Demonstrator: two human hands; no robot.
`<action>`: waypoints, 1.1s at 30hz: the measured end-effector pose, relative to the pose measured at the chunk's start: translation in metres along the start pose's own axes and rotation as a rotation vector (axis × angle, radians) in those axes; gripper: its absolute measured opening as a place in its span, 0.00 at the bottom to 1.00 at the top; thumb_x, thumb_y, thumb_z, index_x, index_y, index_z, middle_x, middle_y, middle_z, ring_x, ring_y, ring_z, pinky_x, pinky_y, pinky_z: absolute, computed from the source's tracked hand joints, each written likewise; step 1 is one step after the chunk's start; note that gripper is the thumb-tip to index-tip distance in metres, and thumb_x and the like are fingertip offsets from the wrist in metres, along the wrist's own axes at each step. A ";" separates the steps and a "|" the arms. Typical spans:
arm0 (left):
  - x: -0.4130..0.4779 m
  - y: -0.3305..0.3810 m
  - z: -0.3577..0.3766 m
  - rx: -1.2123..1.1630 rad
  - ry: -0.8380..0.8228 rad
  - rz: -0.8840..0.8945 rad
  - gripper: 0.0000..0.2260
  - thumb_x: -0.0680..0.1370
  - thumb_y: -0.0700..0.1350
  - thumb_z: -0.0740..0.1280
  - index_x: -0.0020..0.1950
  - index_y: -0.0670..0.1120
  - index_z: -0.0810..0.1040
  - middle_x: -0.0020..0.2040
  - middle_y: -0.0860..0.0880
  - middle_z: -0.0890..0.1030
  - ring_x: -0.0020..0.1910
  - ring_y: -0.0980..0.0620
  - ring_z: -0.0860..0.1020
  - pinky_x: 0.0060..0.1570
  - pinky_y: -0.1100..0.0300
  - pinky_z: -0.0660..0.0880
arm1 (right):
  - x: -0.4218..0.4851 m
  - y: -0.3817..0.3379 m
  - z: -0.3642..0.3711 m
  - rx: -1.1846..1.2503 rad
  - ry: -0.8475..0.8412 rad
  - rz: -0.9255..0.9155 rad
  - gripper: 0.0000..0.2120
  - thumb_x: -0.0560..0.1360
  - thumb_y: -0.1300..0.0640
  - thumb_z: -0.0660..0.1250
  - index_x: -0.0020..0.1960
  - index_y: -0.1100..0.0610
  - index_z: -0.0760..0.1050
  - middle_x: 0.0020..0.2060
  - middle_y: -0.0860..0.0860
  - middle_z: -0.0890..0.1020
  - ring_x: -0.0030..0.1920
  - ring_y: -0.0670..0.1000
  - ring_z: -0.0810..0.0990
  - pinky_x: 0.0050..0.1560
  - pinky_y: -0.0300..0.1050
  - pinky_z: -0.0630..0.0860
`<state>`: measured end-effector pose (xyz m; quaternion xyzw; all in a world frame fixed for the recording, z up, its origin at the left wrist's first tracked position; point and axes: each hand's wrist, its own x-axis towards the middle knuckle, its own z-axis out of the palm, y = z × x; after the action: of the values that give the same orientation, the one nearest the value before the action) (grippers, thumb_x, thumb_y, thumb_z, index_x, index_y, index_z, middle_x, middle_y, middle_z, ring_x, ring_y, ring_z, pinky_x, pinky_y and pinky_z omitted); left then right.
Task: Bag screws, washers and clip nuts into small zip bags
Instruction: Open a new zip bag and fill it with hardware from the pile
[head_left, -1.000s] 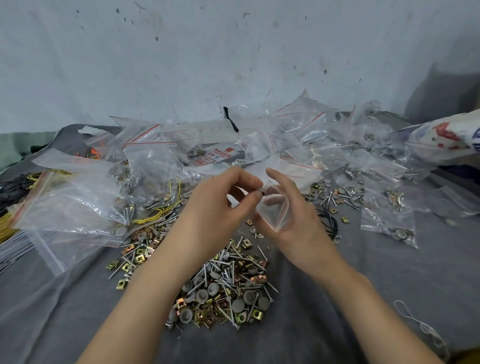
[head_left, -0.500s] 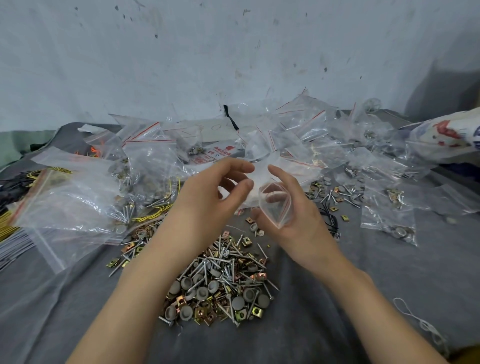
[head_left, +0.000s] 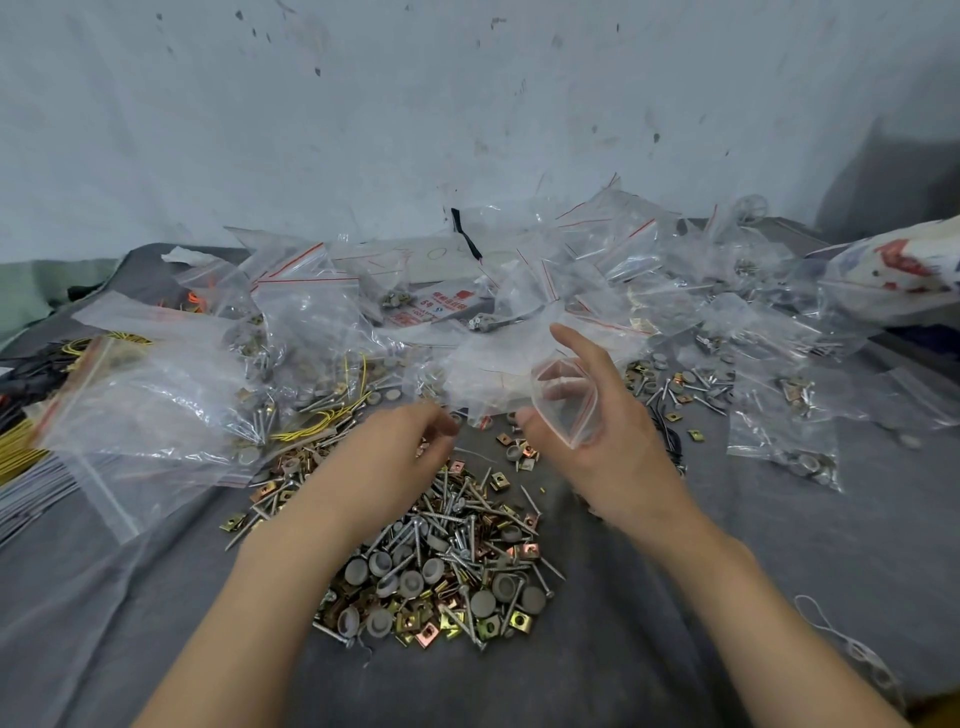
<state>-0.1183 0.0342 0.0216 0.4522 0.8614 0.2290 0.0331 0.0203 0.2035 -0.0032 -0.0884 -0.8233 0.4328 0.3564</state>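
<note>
Now that my left hand (head_left: 405, 447) has dropped from the mouth of the small zip bag (head_left: 566, 402) toward the loose pile (head_left: 447, 561) of screws, washers and clip nuts, I judge another piece is due. Its grip is curled and blurred, so I cannot tell if it holds anything. My right hand (head_left: 608, 457) pinches the bag open, centre right of frame. Behind, filled bags (head_left: 649, 291) crowd the counter (head_left: 779, 545), and nothing blocks the pile.

Left hand (head_left: 390, 457) fingertips blurred, any hold unclear; printed sack (head_left: 896, 273) cut by right edge; label (head_left: 448, 307) lettering too small.
</note>
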 end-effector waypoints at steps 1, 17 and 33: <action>0.001 0.002 0.002 0.010 -0.006 0.007 0.11 0.82 0.49 0.63 0.62 0.51 0.78 0.56 0.55 0.81 0.53 0.57 0.78 0.57 0.58 0.76 | 0.000 0.001 0.000 0.011 0.006 -0.001 0.33 0.71 0.35 0.69 0.73 0.35 0.62 0.56 0.34 0.77 0.59 0.41 0.78 0.57 0.27 0.70; 0.027 0.032 0.045 0.236 -0.037 0.060 0.13 0.82 0.53 0.60 0.64 0.54 0.76 0.61 0.51 0.78 0.61 0.48 0.74 0.62 0.50 0.69 | 0.002 0.004 -0.011 0.077 0.060 -0.012 0.33 0.71 0.40 0.70 0.74 0.38 0.64 0.54 0.35 0.78 0.56 0.44 0.80 0.62 0.41 0.73; 0.035 0.021 0.021 -0.223 0.157 -0.061 0.04 0.79 0.50 0.67 0.54 0.53 0.76 0.44 0.60 0.79 0.39 0.65 0.78 0.37 0.73 0.73 | 0.002 0.004 -0.017 0.053 0.092 -0.015 0.34 0.71 0.37 0.70 0.74 0.41 0.65 0.54 0.33 0.78 0.57 0.44 0.80 0.62 0.41 0.74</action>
<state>-0.1177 0.0801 0.0166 0.4002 0.8438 0.3568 0.0226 0.0296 0.2179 0.0011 -0.0925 -0.7950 0.4473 0.3991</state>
